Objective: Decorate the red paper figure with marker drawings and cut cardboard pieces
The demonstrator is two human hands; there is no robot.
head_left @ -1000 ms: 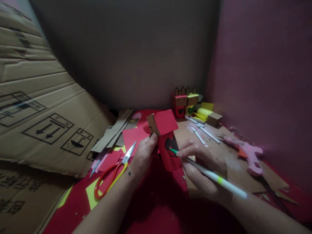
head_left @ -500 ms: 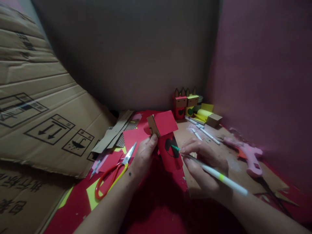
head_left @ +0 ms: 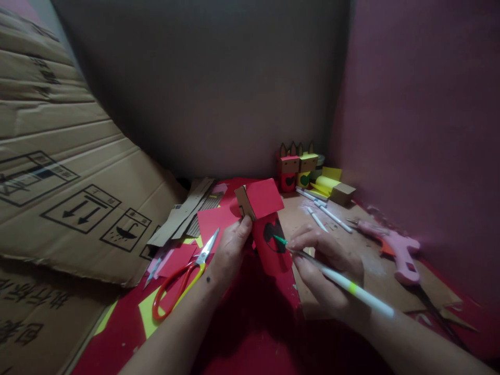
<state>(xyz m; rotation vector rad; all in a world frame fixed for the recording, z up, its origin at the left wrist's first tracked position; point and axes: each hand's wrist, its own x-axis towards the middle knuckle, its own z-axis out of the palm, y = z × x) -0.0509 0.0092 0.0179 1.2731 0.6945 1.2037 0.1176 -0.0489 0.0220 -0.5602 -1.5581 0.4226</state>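
Note:
My left hand (head_left: pixel 231 245) is closed around a red paper figure (head_left: pixel 269 263), a tube with a boxy head of brown cardboard and red paper tilted over it. A dark heart (head_left: pixel 269 232) marks the front of the tube. Pinched in my right hand (head_left: pixel 328 265) is a white marker (head_left: pixel 363 298) with a green tip and a yellow-green band. The tip rests on or just above the heart; I cannot tell which. Scissors (head_left: pixel 183 281) with red and yellow handles lie left of my left forearm, blades partly open.
Red and yellow eared figures (head_left: pixel 289 179) stand at the back, near a yellow tube with a cardboard head (head_left: pixel 339 191). Several markers (head_left: pixel 332 216) and a pink glue gun (head_left: pixel 404 250) lie on cardboard at right. Cardboard strips (head_left: pixel 183 208) and paper scraps lie left, beside a large carton (head_left: pixel 78 182).
My right hand and the marker have shifted very slightly left. The red figure has moved only a touch in my left hand.

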